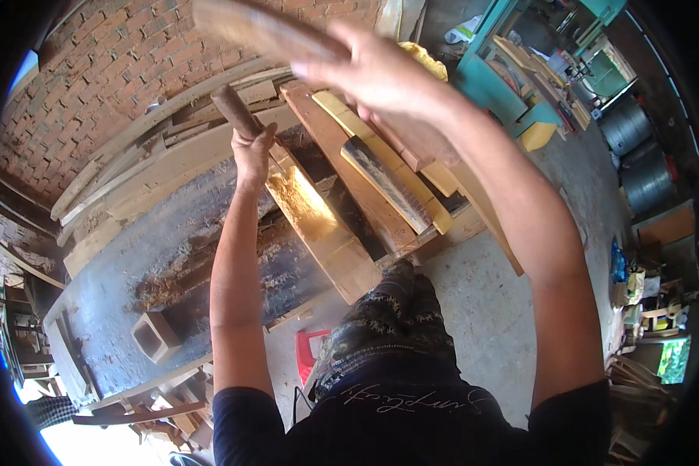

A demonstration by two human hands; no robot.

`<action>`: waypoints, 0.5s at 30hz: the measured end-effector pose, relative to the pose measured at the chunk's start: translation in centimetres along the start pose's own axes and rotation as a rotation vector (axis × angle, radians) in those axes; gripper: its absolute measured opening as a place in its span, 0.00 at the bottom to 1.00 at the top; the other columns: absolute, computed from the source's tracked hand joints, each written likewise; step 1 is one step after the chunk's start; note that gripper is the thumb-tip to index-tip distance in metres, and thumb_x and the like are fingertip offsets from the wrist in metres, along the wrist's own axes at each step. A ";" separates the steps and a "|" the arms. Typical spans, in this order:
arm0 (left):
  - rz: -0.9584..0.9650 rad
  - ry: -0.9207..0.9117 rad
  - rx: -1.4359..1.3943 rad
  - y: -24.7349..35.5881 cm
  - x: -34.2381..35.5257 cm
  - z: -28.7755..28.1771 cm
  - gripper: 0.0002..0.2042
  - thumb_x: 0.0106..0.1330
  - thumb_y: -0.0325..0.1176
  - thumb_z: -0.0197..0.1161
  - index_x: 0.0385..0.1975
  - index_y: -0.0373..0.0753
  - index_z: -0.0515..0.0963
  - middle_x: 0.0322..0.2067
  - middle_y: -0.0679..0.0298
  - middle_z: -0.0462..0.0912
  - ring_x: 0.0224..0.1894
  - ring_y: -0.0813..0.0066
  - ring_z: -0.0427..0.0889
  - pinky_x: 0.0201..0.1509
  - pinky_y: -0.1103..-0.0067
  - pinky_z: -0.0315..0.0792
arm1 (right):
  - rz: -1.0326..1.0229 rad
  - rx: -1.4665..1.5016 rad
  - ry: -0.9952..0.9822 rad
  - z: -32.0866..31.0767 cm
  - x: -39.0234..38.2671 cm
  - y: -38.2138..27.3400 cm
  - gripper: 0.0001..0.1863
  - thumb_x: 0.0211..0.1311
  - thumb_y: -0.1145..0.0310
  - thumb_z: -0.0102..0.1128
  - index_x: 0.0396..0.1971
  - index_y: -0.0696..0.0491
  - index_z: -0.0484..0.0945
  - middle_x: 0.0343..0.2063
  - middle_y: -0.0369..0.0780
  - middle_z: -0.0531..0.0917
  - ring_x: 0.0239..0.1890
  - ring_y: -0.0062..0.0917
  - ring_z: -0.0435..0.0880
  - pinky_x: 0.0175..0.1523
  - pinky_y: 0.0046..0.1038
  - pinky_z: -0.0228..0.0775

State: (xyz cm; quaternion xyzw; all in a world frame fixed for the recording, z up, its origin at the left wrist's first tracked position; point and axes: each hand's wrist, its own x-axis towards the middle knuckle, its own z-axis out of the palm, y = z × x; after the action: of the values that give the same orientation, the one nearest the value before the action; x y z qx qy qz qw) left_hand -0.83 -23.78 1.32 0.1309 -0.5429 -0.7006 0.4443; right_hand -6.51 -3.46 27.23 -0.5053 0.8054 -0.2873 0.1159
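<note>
My left hand (252,151) is closed around the thick brown wooden handle of a chisel (237,113). The chisel's blade does not show clearly. Below that hand lies a long wooden board (338,260) with a bright, freshly cut hollow (307,206) holding loose chips. My right hand (373,70) is raised high above the bench, gripping a wooden mallet (268,29) blurred by motion. Right of the hollowed board are a reddish plank (357,190), a yellowish strip (423,186) and a dark-faced piece of wood (384,182).
A dark, worn workbench (124,268) bears shavings and a hollow wooden block (155,336). Long boards (155,167) lean near the brick wall (124,85). A red stool (307,353) stands beside my legs. Teal machinery (489,81) and metal drums (633,128) stand at right.
</note>
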 end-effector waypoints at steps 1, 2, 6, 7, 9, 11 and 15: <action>0.004 0.012 -0.007 -0.1 0.1 -0.5 0.12 0.57 0.23 0.69 0.34 0.42 0.71 0.23 0.72 0.74 0.21 0.84 0.70 0.24 0.83 0.66 | -0.109 0.023 0.099 -0.1 0.4 -0.4 0.31 0.65 0.46 0.55 0.56 0.58 0.67 0.23 0.38 0.77 0.13 0.13 0.70 0.16 0.14 0.70; -0.019 0.058 -0.017 0.4 0.3 -0.2 0.13 0.57 0.22 0.69 0.34 0.42 0.70 0.23 0.72 0.74 0.21 0.84 0.70 0.25 0.83 0.66 | -0.107 0.020 0.099 -0.2 0.6 -0.8 0.31 0.65 0.46 0.55 0.56 0.58 0.67 0.23 0.38 0.77 0.13 0.13 0.70 0.16 0.14 0.70; -0.016 0.057 -0.034 0.6 0.0 0.5 0.14 0.56 0.23 0.69 0.33 0.42 0.68 0.22 0.72 0.72 0.21 0.84 0.69 0.24 0.83 0.65 | -0.160 0.081 0.209 2.7 -0.1 -0.1 0.34 0.64 0.45 0.56 0.57 0.58 0.65 0.23 0.39 0.79 0.13 0.14 0.71 0.16 0.15 0.71; 0.012 -0.006 -0.024 0.3 0.0 0.3 0.15 0.56 0.23 0.69 0.34 0.42 0.68 0.23 0.72 0.72 0.21 0.84 0.70 0.24 0.83 0.66 | 0.032 0.025 -0.027 3.5 -0.2 1.2 0.34 0.64 0.46 0.57 0.57 0.58 0.65 0.24 0.39 0.79 0.13 0.15 0.72 0.16 0.15 0.70; -0.022 0.076 -0.042 -0.7 -1.3 0.3 0.14 0.56 0.22 0.68 0.34 0.41 0.68 0.23 0.71 0.72 0.21 0.84 0.70 0.25 0.83 0.66 | 0.167 0.066 -0.130 5.3 -0.5 2.2 0.32 0.66 0.49 0.57 0.58 0.60 0.64 0.25 0.40 0.79 0.13 0.15 0.71 0.15 0.16 0.68; 0.004 0.127 -0.069 -0.3 -2.8 -0.6 0.13 0.57 0.20 0.68 0.35 0.41 0.69 0.25 0.72 0.72 0.25 0.84 0.71 0.28 0.83 0.67 | 0.205 0.092 -0.103 5.0 -1.3 2.6 0.28 0.65 0.51 0.58 0.54 0.58 0.66 0.26 0.41 0.79 0.14 0.18 0.73 0.17 0.19 0.69; 0.074 0.136 -0.059 1.6 -3.7 -0.5 0.14 0.57 0.21 0.69 0.35 0.42 0.70 0.26 0.72 0.74 0.25 0.85 0.72 0.29 0.85 0.68 | 0.154 0.119 -0.018 2.9 -2.3 2.2 0.41 0.62 0.47 0.62 0.66 0.57 0.59 0.25 0.40 0.79 0.15 0.15 0.74 0.17 0.21 0.67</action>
State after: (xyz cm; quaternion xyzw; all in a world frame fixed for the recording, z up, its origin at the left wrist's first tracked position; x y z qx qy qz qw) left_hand 2.37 -21.28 1.46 0.1449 -0.4952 -0.6887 0.5094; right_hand -5.69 -1.78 23.39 -0.4365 0.8224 -0.3203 0.1745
